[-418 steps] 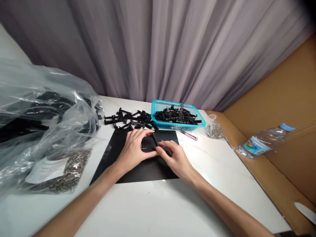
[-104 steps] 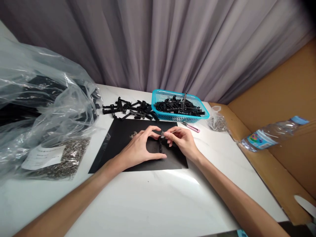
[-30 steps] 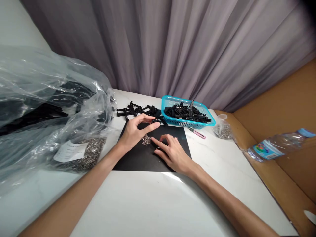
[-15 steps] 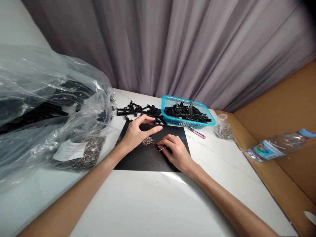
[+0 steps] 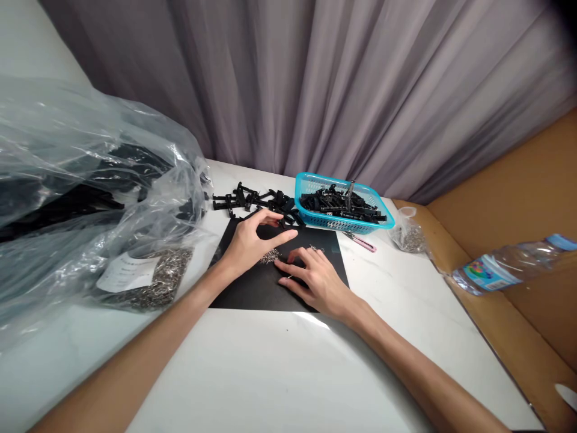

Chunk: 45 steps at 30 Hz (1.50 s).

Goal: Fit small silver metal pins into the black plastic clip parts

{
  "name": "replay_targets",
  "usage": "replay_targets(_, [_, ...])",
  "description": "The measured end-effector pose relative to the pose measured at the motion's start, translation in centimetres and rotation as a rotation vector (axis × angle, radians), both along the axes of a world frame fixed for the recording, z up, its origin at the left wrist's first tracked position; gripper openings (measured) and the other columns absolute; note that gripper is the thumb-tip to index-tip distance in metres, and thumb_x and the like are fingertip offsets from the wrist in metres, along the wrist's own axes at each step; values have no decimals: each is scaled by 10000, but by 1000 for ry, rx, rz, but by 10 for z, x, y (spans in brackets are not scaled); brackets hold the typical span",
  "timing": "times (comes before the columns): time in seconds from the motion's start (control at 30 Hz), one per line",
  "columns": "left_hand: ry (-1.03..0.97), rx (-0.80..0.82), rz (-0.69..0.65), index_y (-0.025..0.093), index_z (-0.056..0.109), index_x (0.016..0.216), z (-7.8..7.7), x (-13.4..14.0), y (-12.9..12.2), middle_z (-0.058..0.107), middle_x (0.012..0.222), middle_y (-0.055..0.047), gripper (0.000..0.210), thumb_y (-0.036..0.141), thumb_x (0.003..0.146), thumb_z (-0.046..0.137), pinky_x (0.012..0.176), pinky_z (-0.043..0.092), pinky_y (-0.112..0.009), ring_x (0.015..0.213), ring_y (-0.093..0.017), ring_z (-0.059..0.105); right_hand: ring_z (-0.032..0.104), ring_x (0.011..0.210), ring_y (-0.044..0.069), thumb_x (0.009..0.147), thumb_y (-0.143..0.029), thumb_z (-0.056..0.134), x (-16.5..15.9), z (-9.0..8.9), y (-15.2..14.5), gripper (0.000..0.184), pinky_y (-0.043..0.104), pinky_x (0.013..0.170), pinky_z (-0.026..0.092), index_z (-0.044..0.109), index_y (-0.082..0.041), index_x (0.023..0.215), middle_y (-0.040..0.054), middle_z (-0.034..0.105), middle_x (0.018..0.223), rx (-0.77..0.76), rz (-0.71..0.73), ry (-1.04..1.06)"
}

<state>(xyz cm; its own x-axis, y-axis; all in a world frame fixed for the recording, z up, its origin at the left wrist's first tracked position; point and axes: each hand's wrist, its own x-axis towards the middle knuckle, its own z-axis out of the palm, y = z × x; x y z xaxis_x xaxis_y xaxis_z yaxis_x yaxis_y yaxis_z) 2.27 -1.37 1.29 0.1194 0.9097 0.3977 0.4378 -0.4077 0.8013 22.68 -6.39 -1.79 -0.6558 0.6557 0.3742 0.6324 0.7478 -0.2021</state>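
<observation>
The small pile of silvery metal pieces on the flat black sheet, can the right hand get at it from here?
Probably yes: the right hand has its fingers right beside the pile, and nothing visible stands between them.

1 camera, worn on the head, supplies the view. It looks forward and down from above the near side of the worktop, close enough that both forearms rise from the bottom edge. The mat lies just below centre; the curtain fills the top as backdrop. The wide field takes in the bag at far left and the bottle at far right, and darkness clips the top-right corner.
</observation>
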Motion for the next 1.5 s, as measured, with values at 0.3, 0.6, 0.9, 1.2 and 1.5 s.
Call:
replay_targets(0.3, [24, 30, 15, 240, 707, 1072, -1, 0, 1, 776, 1051, -27, 443, 564, 788, 811, 958, 565, -401, 1004, -239, 734, 652, 946, 206, 1070, -210, 524, 3, -3, 8, 135, 363, 826, 409, 658, -205, 1047, 60, 702, 1039, -55, -84, 225])
replay_targets(0.6, [36, 14, 19, 241, 709, 1084, 1, 1, 0, 775, 1036, -31, 451, 560, 781, 811, 956, 554, -410, 1008, -252, 730, 632, 1015, 249, 1074, -420, 519, 1, -4, 3, 362, 432, 921, 435, 640, -248, 1369, 105, 653, 1190, -9, -7, 16])
replay_targets(0.9, [54, 38, 15, 234, 706, 1060, 0, 2, -1, 773, 993, -21, 433, 540, 775, 821, 926, 554, -389, 973, -240, 734, 648, 875, 201, 1075, -200, 487, 2, -1, 8, 148, 357, 798, 395, 613, -211, 998, 63, 715, 1010, -46, -90, 218])
replay_targets(1.2, [184, 120, -28, 233, 688, 1083, -10, 0, 3, 751, 1025, -35, 482, 552, 755, 841, 947, 543, -414, 999, -257, 714, 648, 839, 214, 994, -249, 623, 30, 9, 13, 87, 351, 762, 462, 693, -237, 944, 38, 753, 958, -227, -164, 476])
replay_targets(1.5, [234, 184, -54, 238, 626, 1151, -16, 0, 5, 733, 1094, -42, 528, 537, 770, 838, 984, 525, -425, 1041, -259, 699, 591, 755, 198, 915, -78, 503, 51, 15, 12, 409, 358, 738, 457, 742, -198, 1224, 50, 653, 868, -203, -174, 206])
